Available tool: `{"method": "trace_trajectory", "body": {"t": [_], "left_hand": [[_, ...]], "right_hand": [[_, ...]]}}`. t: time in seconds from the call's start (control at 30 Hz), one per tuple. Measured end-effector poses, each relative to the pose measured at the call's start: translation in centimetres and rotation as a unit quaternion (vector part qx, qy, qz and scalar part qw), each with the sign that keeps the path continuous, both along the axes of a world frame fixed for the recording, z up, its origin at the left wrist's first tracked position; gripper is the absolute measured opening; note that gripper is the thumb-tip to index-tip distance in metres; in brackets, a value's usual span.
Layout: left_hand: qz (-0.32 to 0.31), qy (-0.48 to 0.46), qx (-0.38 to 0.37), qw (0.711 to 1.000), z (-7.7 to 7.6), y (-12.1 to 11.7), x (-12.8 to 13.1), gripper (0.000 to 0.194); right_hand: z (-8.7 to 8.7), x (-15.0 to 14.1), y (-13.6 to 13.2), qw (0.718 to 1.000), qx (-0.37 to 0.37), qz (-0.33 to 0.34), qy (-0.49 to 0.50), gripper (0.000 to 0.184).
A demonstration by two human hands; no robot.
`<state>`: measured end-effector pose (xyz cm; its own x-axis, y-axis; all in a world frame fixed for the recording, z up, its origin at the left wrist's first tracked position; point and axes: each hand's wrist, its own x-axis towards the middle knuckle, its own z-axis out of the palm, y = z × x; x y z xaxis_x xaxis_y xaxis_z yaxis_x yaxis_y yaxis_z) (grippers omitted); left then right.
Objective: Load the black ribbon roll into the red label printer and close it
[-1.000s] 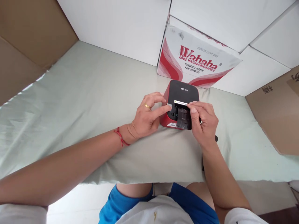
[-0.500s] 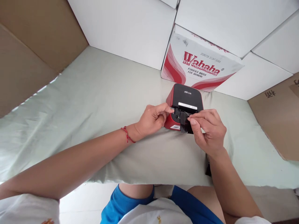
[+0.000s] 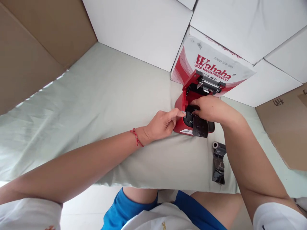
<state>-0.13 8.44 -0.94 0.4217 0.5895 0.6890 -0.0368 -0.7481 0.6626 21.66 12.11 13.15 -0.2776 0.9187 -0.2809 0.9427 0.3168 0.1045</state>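
Observation:
A small red and black printer (image 3: 179,127) stands on the cloth with its lid (image 3: 203,81) raised. My left hand (image 3: 165,123) is at its left side, one finger pressed on the small grey latch and the others curled in against the red wall. My right hand (image 3: 212,108) reaches into the open compartment from the right, its fingers bent; their tips and what they grip are hidden. A dark strip (image 3: 200,126) hangs over the printer's front edge, below the right hand.
A dark roll (image 3: 219,164) with a loose crumpled strip lies on the cloth (image 3: 115,95) under my right forearm. The white and red Wahaha carton (image 3: 213,57) stands behind the printer. Brown cardboard (image 3: 283,127) bounds the right side, and more cardboard (image 3: 43,35) the left.
The printer's lid has swung up from shut to open. My right hand has moved off the strip at the front and into the compartment; my left hand has stayed at the latch.

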Motion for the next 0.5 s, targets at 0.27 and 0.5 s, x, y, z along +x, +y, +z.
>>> {"method": "trace_trajectory", "body": {"t": [0.27, 0.5], "left_hand": [[0.003, 0.021, 0.025, 0.999, 0.2, 0.0, -0.2, 0.060], [0.054, 0.064, -0.001, 0.996, 0.5, -0.2, -0.2, 0.067]], "right_hand": [[2.5, 1.3, -2.7, 0.994, 0.098, -0.009, 0.048, 0.026], [7.7, 11.8, -10.6, 0.968, 0.145, -0.085, 0.186, 0.046]]}}
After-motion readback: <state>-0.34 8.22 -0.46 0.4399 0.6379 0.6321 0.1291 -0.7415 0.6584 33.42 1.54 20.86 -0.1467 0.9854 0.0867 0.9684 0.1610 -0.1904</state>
